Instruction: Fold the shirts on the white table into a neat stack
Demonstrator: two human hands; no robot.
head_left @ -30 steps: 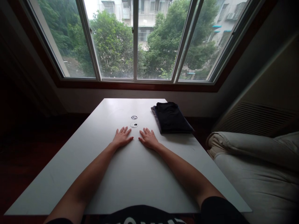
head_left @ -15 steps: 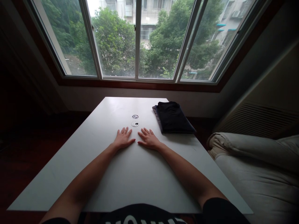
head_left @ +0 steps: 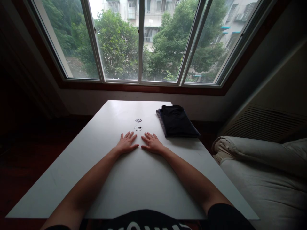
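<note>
My left hand (head_left: 125, 142) lies palm down on the white table (head_left: 134, 185), its fingers spread and nothing in it. Close beside it, my right hand (head_left: 153, 143) rests flat the same way, also holding nothing; the two thumbs point toward each other with a small gap. Just beyond the fingertips are two round flat pieces on the tabletop: a light disc with a dark spot (head_left: 138, 128), and behind it a smaller patterned disc (head_left: 138, 120). A stack of folded dark clothes (head_left: 178, 121), black on top, sits to the right of my right hand.
Past the far table edge is a wall with a wide window (head_left: 140, 41) in a reddish-brown frame. A pale sofa (head_left: 263, 172) stands along the right side. Dark floor (head_left: 21, 169) shows at the left.
</note>
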